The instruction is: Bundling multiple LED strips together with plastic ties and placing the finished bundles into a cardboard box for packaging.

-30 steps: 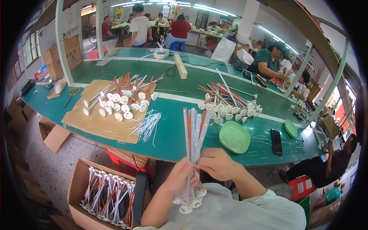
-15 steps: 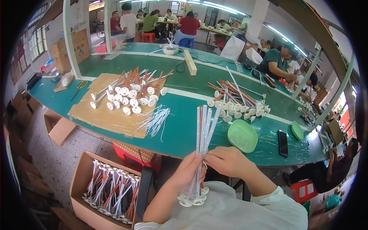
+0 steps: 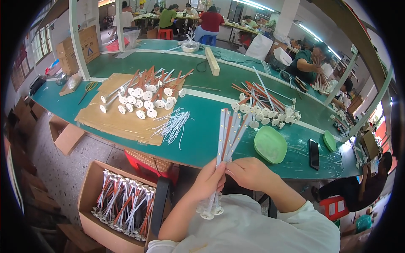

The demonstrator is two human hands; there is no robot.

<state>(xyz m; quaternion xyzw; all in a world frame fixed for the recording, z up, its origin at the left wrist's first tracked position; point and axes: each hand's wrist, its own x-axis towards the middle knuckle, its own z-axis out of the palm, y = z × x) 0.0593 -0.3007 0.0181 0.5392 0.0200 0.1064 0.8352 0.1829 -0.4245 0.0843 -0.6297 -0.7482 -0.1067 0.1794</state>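
In front of my chest, my left hand (image 3: 207, 180) is wrapped round a bundle of LED strips (image 3: 228, 137). They are white and brown and fan out at the top. Their round white bases (image 3: 207, 213) hang below the fist. My right hand (image 3: 249, 173) is closed in a pinch against the bundle, at a thin white tie that the fingers mostly hide. More thin white ties (image 3: 173, 126) lie in a loose heap on the table beside a cardboard sheet (image 3: 112, 122). LED strips with round bases (image 3: 145, 99) are piled on that sheet, and another pile (image 3: 270, 111) lies to its right.
A green tray (image 3: 270, 144), a black phone (image 3: 314, 154) and a smaller green dish (image 3: 329, 141) lie on the right. Scissors (image 3: 88, 90) rest at the left. A carton (image 3: 87, 217) of bundled strips stands below on my left. A co-worker (image 3: 308, 63) sits across the table.
The bundle is turned slightly in my hands, so a brown strip now shows among the white ones. My right fingers have drawn in closer to it. The co-worker has raised a bundle of strips.
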